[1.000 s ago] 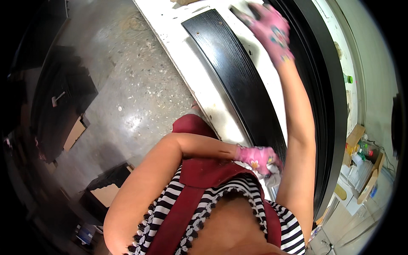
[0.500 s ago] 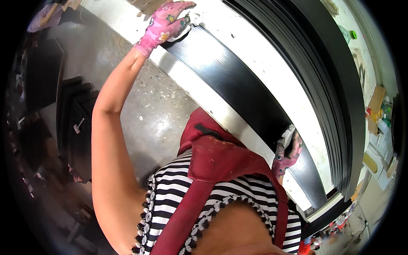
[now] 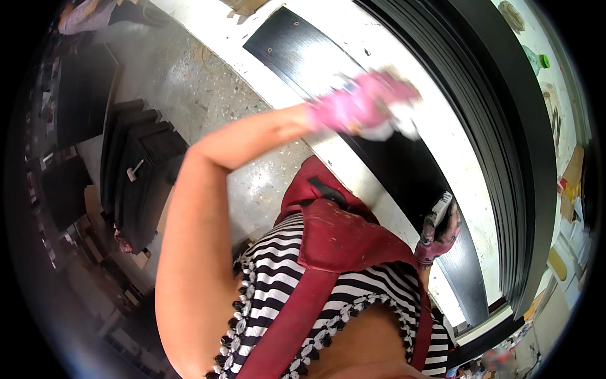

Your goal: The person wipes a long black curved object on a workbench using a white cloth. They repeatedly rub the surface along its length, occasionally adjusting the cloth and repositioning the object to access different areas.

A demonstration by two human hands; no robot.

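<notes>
A long black board [image 3: 404,167] with wood grain lies on the white work surface in front of me. My left hand [image 3: 363,101], in a pink flowered glove and smeared by motion, is over the board's middle. It presses a crumpled white cloth [image 3: 379,131] against or just above the board; the exact contact is blurred. Towards the board's near right end, my right hand [image 3: 440,234], in a stained pink glove, grips a whitish, flat-looking thing [image 3: 444,203] whose kind I cannot make out. Two small holes show at the board's far end.
A stack of long black boards [image 3: 467,95] runs along the right of the white table [image 3: 341,158]. Beyond it stands a bottle with a green cap [image 3: 543,61]. On the left, more black panels [image 3: 136,183] are piled on the concrete floor, with a mallet [image 3: 134,170] on them.
My left hand has swept with the cloth from the board's far left end towards its middle, uncovering that end. My right hand stays near the same spot on the board.
</notes>
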